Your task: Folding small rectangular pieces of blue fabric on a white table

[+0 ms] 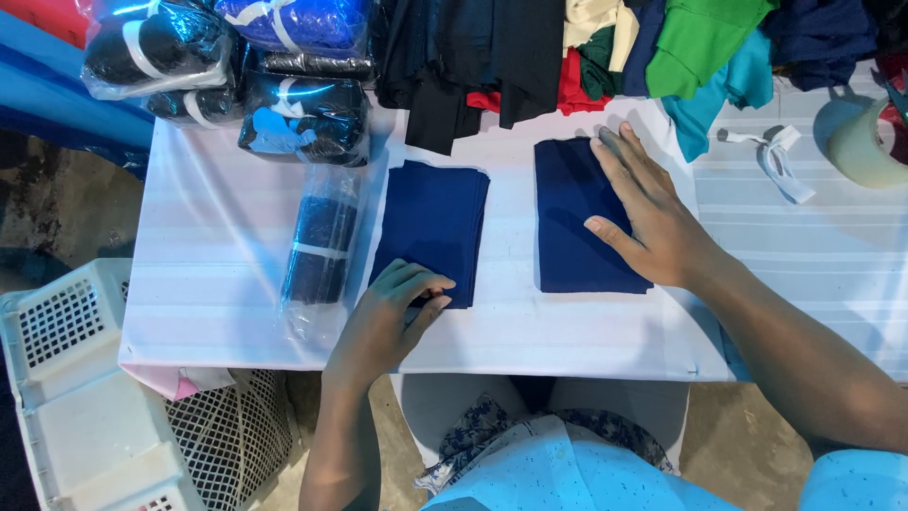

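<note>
At the near edge of the white desk (218,284), the lower corner of a folded navy cloth (433,227) is pinched by the curled left hand (388,317). Further in, the right hand (653,213) is laid flat, fingers spread and grasping nothing, on a second folded navy cloth (567,222), smooth and rectangular.

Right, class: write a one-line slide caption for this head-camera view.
Left hand grips the near edge of one folded navy cloth while right hand lies flat on another.
</note>
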